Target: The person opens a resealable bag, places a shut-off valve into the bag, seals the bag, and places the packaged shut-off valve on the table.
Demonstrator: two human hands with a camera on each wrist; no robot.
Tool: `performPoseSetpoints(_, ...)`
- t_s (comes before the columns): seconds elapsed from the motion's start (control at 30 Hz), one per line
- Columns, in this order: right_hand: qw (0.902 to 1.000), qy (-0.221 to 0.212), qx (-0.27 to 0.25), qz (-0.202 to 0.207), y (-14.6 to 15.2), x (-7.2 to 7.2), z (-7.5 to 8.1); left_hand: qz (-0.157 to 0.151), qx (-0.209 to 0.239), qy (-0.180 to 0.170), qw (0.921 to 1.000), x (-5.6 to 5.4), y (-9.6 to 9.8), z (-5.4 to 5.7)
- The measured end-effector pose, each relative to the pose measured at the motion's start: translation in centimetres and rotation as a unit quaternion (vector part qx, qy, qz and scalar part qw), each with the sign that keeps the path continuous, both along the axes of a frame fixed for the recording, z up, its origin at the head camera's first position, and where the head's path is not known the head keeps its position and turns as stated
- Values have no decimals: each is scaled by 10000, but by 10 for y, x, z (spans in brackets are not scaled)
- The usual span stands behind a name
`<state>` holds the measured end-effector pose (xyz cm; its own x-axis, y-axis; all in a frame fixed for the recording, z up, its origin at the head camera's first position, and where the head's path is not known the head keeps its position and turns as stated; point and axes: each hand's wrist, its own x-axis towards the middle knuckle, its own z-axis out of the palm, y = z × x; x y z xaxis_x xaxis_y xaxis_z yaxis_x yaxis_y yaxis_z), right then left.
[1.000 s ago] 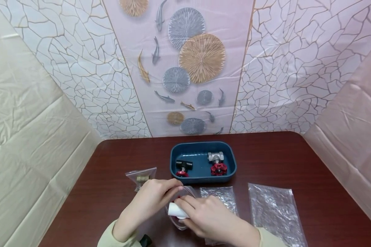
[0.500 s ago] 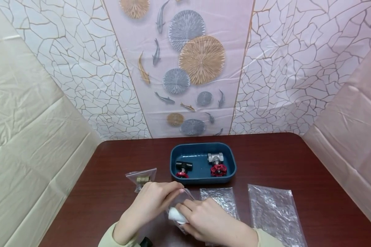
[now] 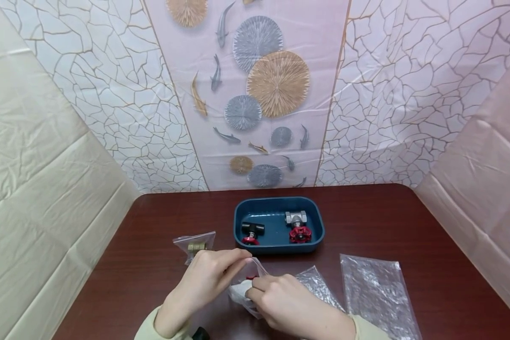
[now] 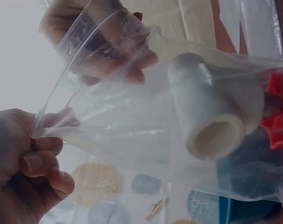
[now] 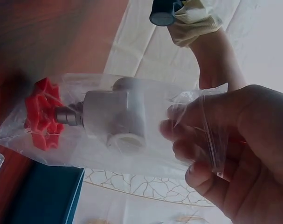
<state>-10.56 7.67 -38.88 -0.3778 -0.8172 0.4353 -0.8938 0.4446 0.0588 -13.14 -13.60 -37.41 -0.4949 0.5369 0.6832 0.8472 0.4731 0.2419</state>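
A white pipe valve (image 4: 197, 107) with a red handwheel (image 5: 43, 114) is inside a clear zip bag (image 4: 127, 116), its wheel toward the closed bottom. My left hand (image 3: 210, 273) pinches one side of the bag's mouth between thumb and fingers. On the other side, my right hand (image 3: 282, 295) grips the rim, its fingertips inside the mouth. Between both hands the bag hangs over the near part of the table, and the valve shows only partly in the head view. The right wrist view shows the whole valve through the plastic.
Behind the hands stands a blue tray (image 3: 280, 248) with a black valve (image 3: 253, 229) and a metal valve (image 3: 296, 219). A bagged brass fitting (image 3: 196, 247) lies left. Flat clear bags (image 3: 378, 293) lie right. A dark fitting (image 3: 201, 333) is by the left sleeve.
The white valve has gone from my right fingers down into the bag. My right hand now holds the bag's rim. A flat bag beside it has shifted right; my left hand stays nearly still.
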Motion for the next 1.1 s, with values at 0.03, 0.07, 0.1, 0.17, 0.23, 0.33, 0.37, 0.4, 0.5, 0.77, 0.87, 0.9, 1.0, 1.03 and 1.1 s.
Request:
performPoseSetpoints(0.03, 10000, -47, -25, 12, 0, 0, 0, 21, 3, -9, 10000, 0, -1, 1)
performPoseSetpoints(0.07, 9999, -126, -55, 31, 0, 0, 1, 53, 2, -33, 10000, 1, -1, 1)
performPoseSetpoints(0.1, 9997, -209, -79, 45, -1, -1, 1, 88, -6, -54, 9999, 1, -2, 2)
performPoseSetpoints(0.17, 9990, -425, -119, 60, 1, -1, 2, 136, -36, -85, 9999, 0, -2, 1)
performPoseSetpoints(0.23, 9982, -570, -170, 107, 2, -2, 2, 203, -65, -124, 9997, -1, -2, 0)
performPoseSetpoints(0.33, 9973, -650, -298, 154, 4, -4, 1, 291, -100, -187, 9994, -4, -3, -2)
performPoseSetpoints(0.37, 9972, -628, -364, 164, 5, -4, 1, 308, -106, -252, 9991, -5, -3, -2)
performPoseSetpoints(0.4, 9973, -570, -432, 175, 6, -5, 0, 317, -118, -324, 9989, -6, -3, -2)
performPoseSetpoints(0.5, 9966, -504, -616, 216, 8, -7, -1, 324, -133, -644, 9973, -8, -3, -2)
performPoseSetpoints(0.77, 9919, -539, -1140, 161, 17, -14, -7, 204, -420, -1301, 9904, -7, -11, -11)
performPoseSetpoints(0.87, 9886, -546, -1396, 106, 23, -16, -8, -155, -535, -1308, 9898, -6, -16, -16)
performPoseSetpoints(0.9, 9877, -503, -1476, 87, 25, -18, -9, -289, -581, -1253, 9900, -6, -18, -17)
performPoseSetpoints(1.0, 9864, -352, -1604, -42, 34, -21, -12, -547, -743, -988, 9908, -5, -22, -21)
performPoseSetpoints(1.03, 9866, -292, -1602, -102, 37, -22, -13, -602, -786, -842, 9915, -4, -24, -22)
performPoseSetpoints(1.1, 9883, -161, -1499, -212, 42, -24, -15, -593, -838, -522, 9933, -3, -28, -24)
